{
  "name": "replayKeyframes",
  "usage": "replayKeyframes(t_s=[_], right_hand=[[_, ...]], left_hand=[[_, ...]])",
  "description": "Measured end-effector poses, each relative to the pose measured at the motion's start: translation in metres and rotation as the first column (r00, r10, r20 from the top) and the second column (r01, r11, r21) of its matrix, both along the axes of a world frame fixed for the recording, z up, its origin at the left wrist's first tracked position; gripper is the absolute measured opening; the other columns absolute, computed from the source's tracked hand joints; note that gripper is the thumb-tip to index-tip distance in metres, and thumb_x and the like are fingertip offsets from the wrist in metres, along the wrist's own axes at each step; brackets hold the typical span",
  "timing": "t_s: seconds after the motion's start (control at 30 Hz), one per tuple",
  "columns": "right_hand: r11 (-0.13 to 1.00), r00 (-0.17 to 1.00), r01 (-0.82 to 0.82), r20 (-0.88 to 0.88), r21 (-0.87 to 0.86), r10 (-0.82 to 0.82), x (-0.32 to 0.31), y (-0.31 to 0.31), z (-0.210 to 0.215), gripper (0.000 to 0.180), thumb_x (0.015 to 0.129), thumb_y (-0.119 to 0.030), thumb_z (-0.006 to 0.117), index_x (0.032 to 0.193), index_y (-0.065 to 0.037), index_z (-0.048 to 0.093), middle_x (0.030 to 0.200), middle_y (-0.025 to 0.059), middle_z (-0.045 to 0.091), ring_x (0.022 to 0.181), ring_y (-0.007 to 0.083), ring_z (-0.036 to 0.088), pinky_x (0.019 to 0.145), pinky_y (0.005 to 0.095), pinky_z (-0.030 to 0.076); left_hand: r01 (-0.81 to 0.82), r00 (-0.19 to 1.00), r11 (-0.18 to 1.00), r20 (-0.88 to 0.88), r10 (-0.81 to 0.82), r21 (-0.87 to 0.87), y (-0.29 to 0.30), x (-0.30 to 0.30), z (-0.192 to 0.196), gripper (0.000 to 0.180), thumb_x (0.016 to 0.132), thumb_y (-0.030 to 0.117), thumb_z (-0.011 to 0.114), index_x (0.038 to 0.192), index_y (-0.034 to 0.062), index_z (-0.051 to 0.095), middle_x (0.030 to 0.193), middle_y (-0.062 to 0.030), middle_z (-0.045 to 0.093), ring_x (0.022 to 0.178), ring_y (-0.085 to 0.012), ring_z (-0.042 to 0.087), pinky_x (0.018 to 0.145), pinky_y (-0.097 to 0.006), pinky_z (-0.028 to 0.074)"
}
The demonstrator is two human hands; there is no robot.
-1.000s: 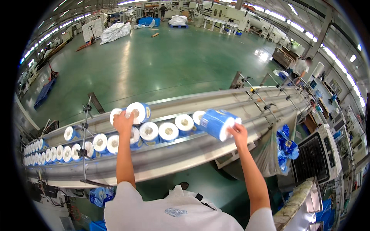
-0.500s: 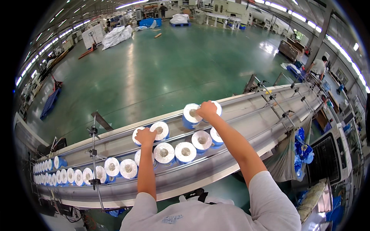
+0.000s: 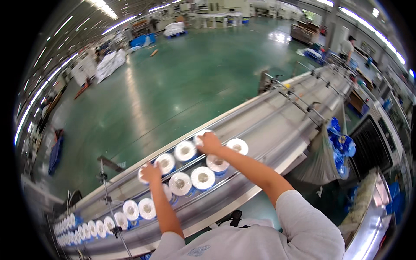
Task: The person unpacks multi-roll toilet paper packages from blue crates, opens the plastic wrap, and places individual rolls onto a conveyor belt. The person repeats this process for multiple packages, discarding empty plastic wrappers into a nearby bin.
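White paper rolls with blue wrapping stand upright in two lanes of a conveyor. My left hand is closed over a roll in the far lane, its fingers across the top. Further right in that lane, my right hand grips another roll, mostly covering it. Between the hands stand two rolls, a left one and a right one, close together. In the near lane, below my hands, are several more, among them a roll and one beyond my right forearm.
More rolls line both lanes at the left. Metal guide rails with clamps cross the belt. A bag holding blue film hangs at the right, near a dark-fronted machine. A person stands at the conveyor's far end.
My right hand has brought its two far-lane rolls leftward, narrowing the gap to the rolls by my left hand. The view has turned, and the conveyor now slants more steeply.
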State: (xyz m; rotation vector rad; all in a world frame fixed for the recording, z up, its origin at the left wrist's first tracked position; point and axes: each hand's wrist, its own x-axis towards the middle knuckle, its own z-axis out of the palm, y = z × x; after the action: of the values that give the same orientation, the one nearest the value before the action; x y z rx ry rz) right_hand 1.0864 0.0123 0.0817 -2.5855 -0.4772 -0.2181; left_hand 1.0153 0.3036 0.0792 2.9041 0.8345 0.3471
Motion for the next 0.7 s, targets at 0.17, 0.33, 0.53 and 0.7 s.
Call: replayKeyframes(t_s=[0.17,0.33,0.53,0.7], right_hand=[[0.877,0.973,-0.171,0.217,0.448,0.079,-0.134,-0.055,-0.003,0.037,0.078,-0.019,0.062,0.113,-0.007,0.056,0.106,0.0162,0.054,0.1,0.0331,0.05,0.089,0.0409,0.041],[0.799,0.832,0.324,0.249,0.507,-0.496,-0.311,-0.194,-0.027,0.026,0.076,-0.004,0.058,0.101,-0.008,0.06,0.095,0.0108,0.057,0.095,0.03,0.051,0.083,0.0394,0.043],[0.017,-0.087,0.96,0.356,0.28,-0.931,-0.643,-0.326,-0.069,0.039,0.063,0.003,0.055,0.1,-0.006,0.059,0.101,0.0142,0.057,0.1,0.0339,0.05,0.089,0.0428,0.041],[-0.813,-0.81,0.564,0.091,-0.146,-0.579,-0.924,-0.266,-0.062,0.077,0.062,-0.016,0.065,0.134,-0.011,0.037,0.135,0.0191,0.035,0.128,0.039,0.028,0.106,0.0497,0.022]], left_hand=[[0.401,0.739,0.916,0.587,-0.332,0.014,-0.045,-0.055,0.053,0.036,0.087,0.022,0.055,0.119,0.0045,0.053,0.118,-0.0159,0.053,0.112,-0.0339,0.047,0.096,-0.044,0.036],[0.825,0.556,0.456,0.619,-0.555,-0.333,-0.18,-0.082,0.029,0.034,0.087,0.01,0.05,0.121,0.0034,0.05,0.121,-0.0126,0.05,0.111,-0.0276,0.048,0.095,-0.038,0.037],[0.895,0.049,-0.206,0.544,-0.837,-0.397,-0.347,-0.158,-0.012,0.038,0.084,0.003,0.051,0.122,0.0023,0.049,0.122,-0.0123,0.046,0.105,-0.025,0.05,0.093,-0.036,0.039],[0.823,-0.285,-0.479,0.506,-0.814,-0.306,-0.452,-0.259,0.026,0.039,0.083,0.001,0.052,0.122,0.0013,0.047,0.122,-0.0125,0.045,0.106,-0.0259,0.049,0.094,-0.036,0.039]])
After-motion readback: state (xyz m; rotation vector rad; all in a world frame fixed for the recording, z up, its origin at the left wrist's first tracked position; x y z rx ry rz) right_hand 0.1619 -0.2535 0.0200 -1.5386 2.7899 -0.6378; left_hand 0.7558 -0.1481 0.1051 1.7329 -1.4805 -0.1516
